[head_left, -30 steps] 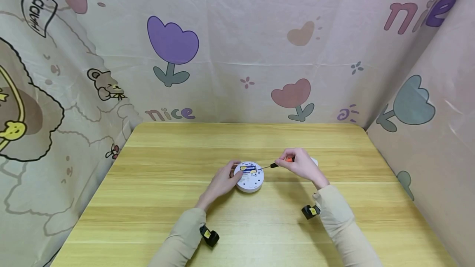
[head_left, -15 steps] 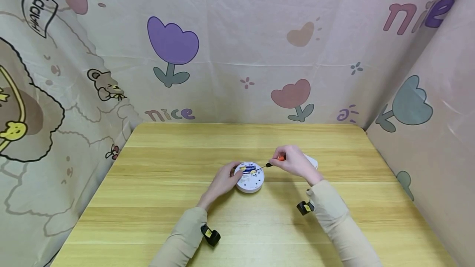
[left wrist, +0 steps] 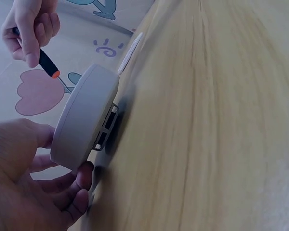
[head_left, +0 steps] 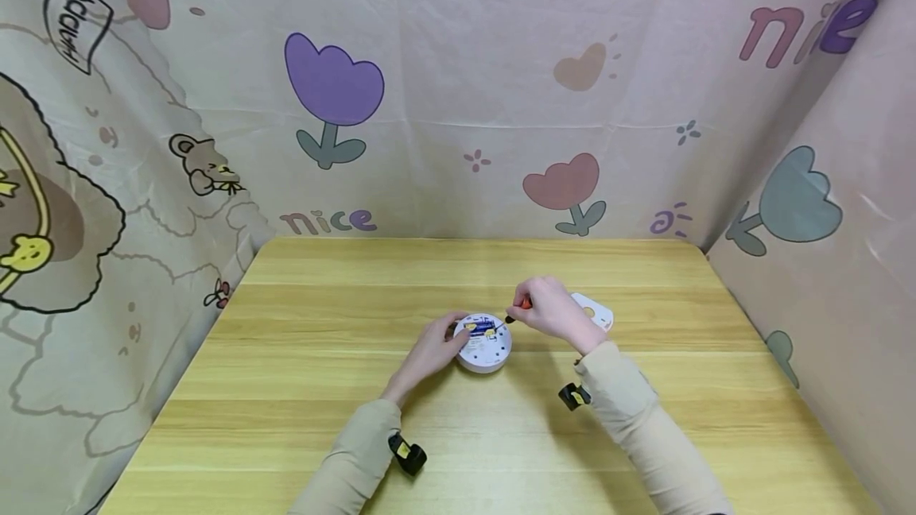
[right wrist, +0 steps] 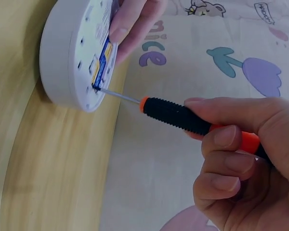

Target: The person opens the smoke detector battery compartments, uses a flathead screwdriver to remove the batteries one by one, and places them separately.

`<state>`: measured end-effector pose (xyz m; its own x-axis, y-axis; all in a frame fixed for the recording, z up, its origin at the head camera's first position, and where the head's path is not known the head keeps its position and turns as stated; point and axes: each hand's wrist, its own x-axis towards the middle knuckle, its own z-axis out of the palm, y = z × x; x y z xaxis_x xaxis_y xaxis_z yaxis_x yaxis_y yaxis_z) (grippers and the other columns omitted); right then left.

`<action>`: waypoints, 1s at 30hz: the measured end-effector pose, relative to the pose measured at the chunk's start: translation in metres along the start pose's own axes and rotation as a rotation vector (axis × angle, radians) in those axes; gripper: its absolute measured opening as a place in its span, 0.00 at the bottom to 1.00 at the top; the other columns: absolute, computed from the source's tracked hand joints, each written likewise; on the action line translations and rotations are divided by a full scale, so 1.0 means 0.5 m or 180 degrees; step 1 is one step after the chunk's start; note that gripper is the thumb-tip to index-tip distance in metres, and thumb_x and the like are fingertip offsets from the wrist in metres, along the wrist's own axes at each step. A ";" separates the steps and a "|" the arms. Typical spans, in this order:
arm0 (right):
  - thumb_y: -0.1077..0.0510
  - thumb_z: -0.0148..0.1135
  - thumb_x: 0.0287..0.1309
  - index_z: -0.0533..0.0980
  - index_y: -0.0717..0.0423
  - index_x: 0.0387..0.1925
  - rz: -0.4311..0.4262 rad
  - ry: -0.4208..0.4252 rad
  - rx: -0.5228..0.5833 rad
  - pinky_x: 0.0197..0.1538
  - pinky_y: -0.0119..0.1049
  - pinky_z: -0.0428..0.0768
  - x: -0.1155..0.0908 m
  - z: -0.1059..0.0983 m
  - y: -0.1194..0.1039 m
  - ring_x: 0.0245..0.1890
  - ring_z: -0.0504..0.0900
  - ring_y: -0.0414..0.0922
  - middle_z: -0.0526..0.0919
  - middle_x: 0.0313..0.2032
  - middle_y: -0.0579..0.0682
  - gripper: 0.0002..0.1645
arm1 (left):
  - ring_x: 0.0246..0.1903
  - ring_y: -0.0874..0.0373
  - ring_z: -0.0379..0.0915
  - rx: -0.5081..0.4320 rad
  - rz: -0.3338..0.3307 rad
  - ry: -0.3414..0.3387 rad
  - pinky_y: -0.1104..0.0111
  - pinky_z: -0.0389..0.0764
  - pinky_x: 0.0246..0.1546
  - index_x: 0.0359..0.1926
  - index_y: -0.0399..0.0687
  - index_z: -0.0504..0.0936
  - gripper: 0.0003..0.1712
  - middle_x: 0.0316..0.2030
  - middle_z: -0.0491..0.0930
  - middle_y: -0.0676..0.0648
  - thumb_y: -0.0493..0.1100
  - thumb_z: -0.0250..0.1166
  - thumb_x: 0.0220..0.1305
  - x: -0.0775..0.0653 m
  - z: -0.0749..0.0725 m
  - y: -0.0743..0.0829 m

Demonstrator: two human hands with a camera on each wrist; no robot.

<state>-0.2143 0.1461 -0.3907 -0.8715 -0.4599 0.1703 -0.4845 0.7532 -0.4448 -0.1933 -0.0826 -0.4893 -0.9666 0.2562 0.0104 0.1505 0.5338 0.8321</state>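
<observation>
A round white device point(head_left: 483, 353) sits near the middle of the table, its flat face with small dark holes turned up. Blue and yellow batteries point(right wrist: 104, 57) show in the recess on that face. My left hand point(head_left: 436, 344) grips the rim from the left, thumb on top and fingers underneath, as the left wrist view point(left wrist: 29, 183) has it. In the right wrist view my right hand point(right wrist: 250, 154) pinches a black and orange screwdriver point(right wrist: 173, 114). Its thin metal tip reaches the face beside the recess. A vented part point(left wrist: 107, 126) juts from the device's underside.
Behind the right hand lies a flat white plate point(head_left: 599, 315) with a hole in it. A wooden table point(head_left: 322, 300) carries everything. Printed cloth point(head_left: 444, 62) hangs behind the table and at both sides.
My right hand has moved left toward the device with the screwdriver, which now stands steeper. More of the white plate shows. The left hand and device have barely moved.
</observation>
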 end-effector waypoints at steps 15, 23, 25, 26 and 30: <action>0.62 0.67 0.59 0.82 0.62 0.22 0.0142 -0.0311 0.0891 0.20 0.25 0.62 0.011 -0.007 0.045 0.17 0.66 0.34 0.78 0.18 0.49 0.11 | 0.71 0.36 0.63 -0.0048 0.0057 -0.0185 0.44 0.63 0.75 0.70 0.37 0.70 0.26 0.69 0.70 0.33 0.43 0.55 0.75 -0.001 0.000 0.008; 0.62 0.66 0.60 0.83 0.63 0.24 0.0302 -0.0327 0.1144 0.19 0.26 0.61 0.007 -0.016 0.058 0.15 0.63 0.34 0.74 0.17 0.43 0.10 | 0.70 0.33 0.63 -0.0071 0.0085 -0.0172 0.42 0.63 0.74 0.69 0.36 0.70 0.27 0.68 0.70 0.30 0.42 0.56 0.74 -0.002 -0.001 0.000; 0.62 0.66 0.60 0.83 0.62 0.25 0.0310 -0.0328 0.1155 0.19 0.26 0.61 0.006 -0.016 0.059 0.15 0.63 0.34 0.75 0.18 0.45 0.10 | 0.71 0.34 0.63 -0.0092 0.0060 -0.0180 0.43 0.62 0.75 0.70 0.37 0.70 0.27 0.69 0.70 0.31 0.42 0.56 0.75 -0.001 -0.001 -0.001; 0.61 0.67 0.60 0.83 0.62 0.25 0.0323 -0.0326 0.1160 0.19 0.25 0.61 0.006 -0.016 0.059 0.15 0.63 0.34 0.76 0.18 0.46 0.10 | 0.71 0.34 0.62 -0.0097 0.0064 -0.0180 0.43 0.62 0.75 0.70 0.36 0.70 0.27 0.69 0.70 0.31 0.42 0.56 0.75 -0.001 -0.001 -0.001; 0.61 0.67 0.60 0.83 0.61 0.25 0.0349 -0.0298 0.1210 0.18 0.26 0.61 0.005 -0.012 0.066 0.15 0.64 0.34 0.77 0.18 0.48 0.09 | 0.71 0.34 0.62 -0.0060 0.0046 -0.0217 0.43 0.62 0.75 0.70 0.37 0.69 0.27 0.69 0.69 0.31 0.42 0.56 0.75 0.000 -0.002 -0.002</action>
<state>-0.2329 0.1728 -0.3995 -0.8972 -0.4405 0.0309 -0.3110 0.5808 -0.7523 -0.1934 -0.0838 -0.4896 -0.9478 0.3185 -0.0148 0.1598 0.5146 0.8424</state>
